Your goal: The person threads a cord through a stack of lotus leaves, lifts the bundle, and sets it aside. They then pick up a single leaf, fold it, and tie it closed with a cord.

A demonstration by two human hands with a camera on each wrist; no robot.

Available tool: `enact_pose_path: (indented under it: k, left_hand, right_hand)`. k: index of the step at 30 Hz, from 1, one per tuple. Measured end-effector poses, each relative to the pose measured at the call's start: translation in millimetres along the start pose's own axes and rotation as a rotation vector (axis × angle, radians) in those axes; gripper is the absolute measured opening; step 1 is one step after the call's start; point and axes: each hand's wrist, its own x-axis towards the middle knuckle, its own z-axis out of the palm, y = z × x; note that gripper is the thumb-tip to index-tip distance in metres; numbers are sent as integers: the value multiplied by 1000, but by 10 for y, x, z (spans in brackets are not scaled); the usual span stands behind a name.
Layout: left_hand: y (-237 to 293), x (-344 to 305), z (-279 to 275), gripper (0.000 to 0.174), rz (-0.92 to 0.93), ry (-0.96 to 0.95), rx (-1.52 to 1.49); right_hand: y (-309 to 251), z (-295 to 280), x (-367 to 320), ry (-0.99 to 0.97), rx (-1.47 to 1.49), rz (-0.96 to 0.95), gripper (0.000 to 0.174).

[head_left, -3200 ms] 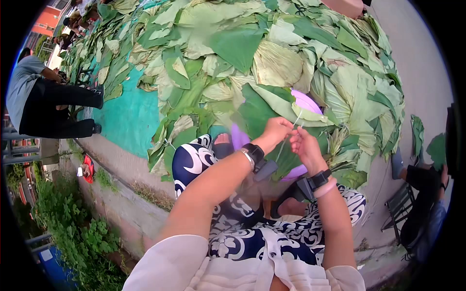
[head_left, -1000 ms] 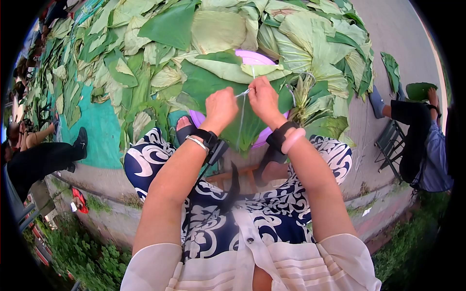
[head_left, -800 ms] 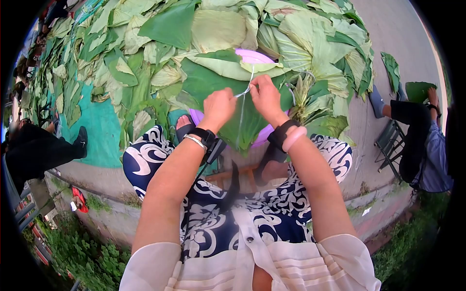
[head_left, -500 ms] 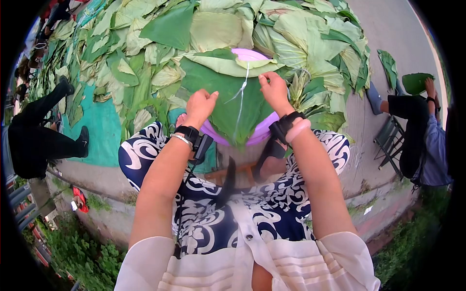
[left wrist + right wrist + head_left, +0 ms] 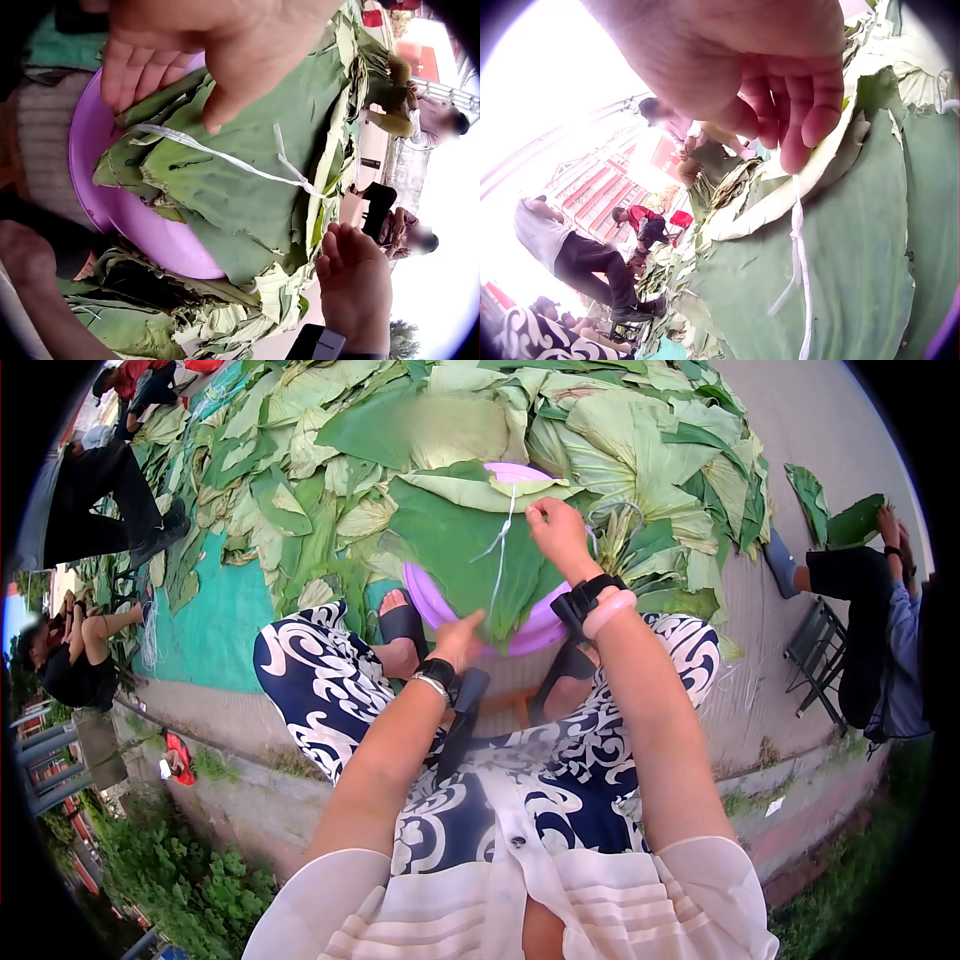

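A folded bundle of large green lotus leaves (image 5: 440, 525) lies across a purple plastic basin (image 5: 428, 596) between the person's feet. A knotted white string (image 5: 225, 156) runs lengthwise over it, with a short loose end. The left hand (image 5: 459, 643) is low at the bundle's narrow tip, its fingers extended and thumb apart in the left wrist view. Over the upper right part of the bundle is the right hand (image 5: 560, 530), fingers loosely bent. In the right wrist view its fingertips (image 5: 796, 159) overlap the top of the string, with nothing seen gripped.
A broad pile of lotus leaves (image 5: 625, 470) spreads beyond the basin over a green sheet (image 5: 225, 622). Beside the basin on the right lies a tied bunch of leaves (image 5: 625, 540). Another person sits at right near a folding stool (image 5: 818, 655); several people are at left.
Both hands pinched the string and drew it apart, then let go, leaving a knot. The left hand has since moved down to the bundle's tip; the right stays near the top.
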Motion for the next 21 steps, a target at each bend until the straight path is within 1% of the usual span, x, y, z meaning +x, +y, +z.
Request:
enact_pose_path:
  k: [1, 2, 4, 5, 8, 11, 14, 15, 16, 17, 18, 19, 20, 21]
  left_hand:
    - [-27, -20, 64, 66, -19, 13, -42]
    - [-36, -27, 111, 68, -39, 26, -85]
    - [-2, -37, 151, 69, -58, -23, -113]
    - [17, -42, 157, 70, -67, -46, -127]
    - [57, -29, 171, 59, -53, -176, -255]
    - [253, -414, 185, 43, 87, -615, -457]
    - [388, -636, 186, 42, 120, -542, -398]
    - [437, -696, 181, 39, 132, -540, -418]
    - [488, -751, 157, 36, 149, -531, -445]
    - [536, -781, 87, 32, 174, -512, -477]
    - [555, -680, 31, 32, 181, -541, -544]
    - [582, -542, -28, 32, 199, -560, -615]
    - [647, -485, -87, 32, 281, -470, -612]
    - [814, -794, -133, 25, 365, -328, -583]
  right_hand:
    - [-1, -30, -5, -8, -3, 4, 25]
    - [23, -34, -4, 22, -16, -32, 25]
    - [107, 17, 2, 79, -42, -103, 25]
    - [151, 32, 12, 79, -46, -106, 25]
    - [156, 32, 32, 87, -49, -113, 25]
    - [132, 7, 23, 111, -18, -110, 25]
    - [142, 1, 92, 144, 69, -119, 26]
    - [212, 1, 152, 157, 119, -136, 27]
    - [93, -49, 174, 163, 172, -159, 28]
    - [-3, -163, 144, 117, 219, -66, 29]
    - [-53, -227, 158, 142, 183, -68, 26]
    - [-50, -239, 190, 175, 271, -93, 26]
    - [-49, -261, 234, 165, 287, -74, 28]
    - [-7, -293, 262, 160, 287, -87, 29]
